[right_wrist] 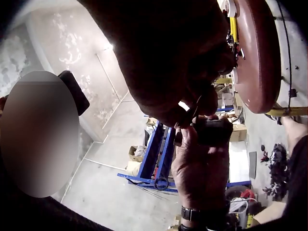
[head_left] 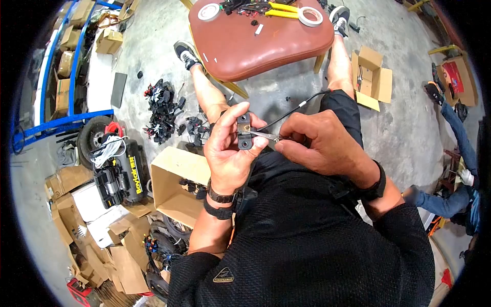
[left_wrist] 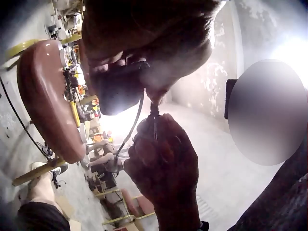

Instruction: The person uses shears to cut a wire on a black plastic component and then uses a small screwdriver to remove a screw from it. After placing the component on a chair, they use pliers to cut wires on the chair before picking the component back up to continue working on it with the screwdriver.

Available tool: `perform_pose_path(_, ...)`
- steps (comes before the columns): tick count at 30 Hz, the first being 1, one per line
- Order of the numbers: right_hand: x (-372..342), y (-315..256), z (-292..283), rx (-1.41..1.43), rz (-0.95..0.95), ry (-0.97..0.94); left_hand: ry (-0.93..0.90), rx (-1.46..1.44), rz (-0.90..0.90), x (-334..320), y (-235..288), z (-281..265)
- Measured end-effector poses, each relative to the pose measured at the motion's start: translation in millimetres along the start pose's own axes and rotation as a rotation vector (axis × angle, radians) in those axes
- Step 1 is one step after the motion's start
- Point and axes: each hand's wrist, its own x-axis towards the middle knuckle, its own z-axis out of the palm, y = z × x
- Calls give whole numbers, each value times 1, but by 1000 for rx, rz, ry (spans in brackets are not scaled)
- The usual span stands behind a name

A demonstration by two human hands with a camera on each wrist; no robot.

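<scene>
In the head view my left hand (head_left: 225,148) holds a small black housing (head_left: 245,141) between thumb and fingers, its long side upright. Round holes show at both ends, with a brassy spot near its middle. A black cable (head_left: 286,113) with a white band runs from behind it up to the right. My right hand (head_left: 325,143) pinches a slim, pointed silver tool (head_left: 264,135), whose tip lies over the housing's middle. In the left wrist view the housing (left_wrist: 115,91) appears dark, with the right hand (left_wrist: 166,163) close below it.
Ahead stands a brown padded stool (head_left: 261,43) bearing tape rolls and yellow-handled pliers (head_left: 282,10). Black connector parts (head_left: 163,110) lie heaped on the floor at left. Cardboard boxes stand at left (head_left: 171,179) and right (head_left: 372,77). Another person (head_left: 455,197) is at far right.
</scene>
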Motion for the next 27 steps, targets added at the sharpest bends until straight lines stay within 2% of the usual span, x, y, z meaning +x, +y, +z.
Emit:
perform_pose_path(6, 1, -3, 1, 20, 12, -2, 0, 29, 30, 0, 0, 0)
perform_pose_path(9, 3, -7, -1, 35, 100, -32, 4, 7, 42, 0, -1, 0)
perform_pose_path(15, 2, -8, 0, 53, 138, -39, 3, -32, 66, 0, -3, 3)
perform_pose_path(27, 1, 0, 7, 48, 6, 0, -2, -45, 12, -3, -1, -2)
